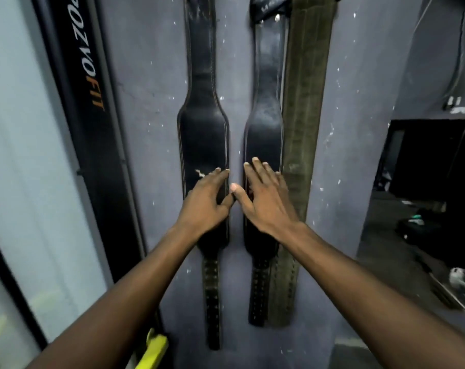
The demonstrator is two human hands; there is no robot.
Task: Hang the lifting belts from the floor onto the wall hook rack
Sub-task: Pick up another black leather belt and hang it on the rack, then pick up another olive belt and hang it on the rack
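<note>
Three lifting belts hang straight down on a grey wall (pixel 151 107). A black leather belt (pixel 203 123) is on the left, a second black belt (pixel 264 129) is in the middle, and an olive fabric belt (pixel 303 102) overlaps its right side. The hook rack at the top is out of frame. My left hand (pixel 207 203) lies flat with fingers spread on the left black belt's wide part. My right hand (pixel 266 198) rests flat on the middle black belt, fingers reaching the olive belt's edge. Neither hand grips anything.
A black post with orange and white lettering (pixel 93 102) stands left of the wall beside a pale panel. A yellow object (pixel 154 347) sits at the bottom. To the right, a dark opening (pixel 425 161) and metal gear (pixel 460 286) lie on the floor.
</note>
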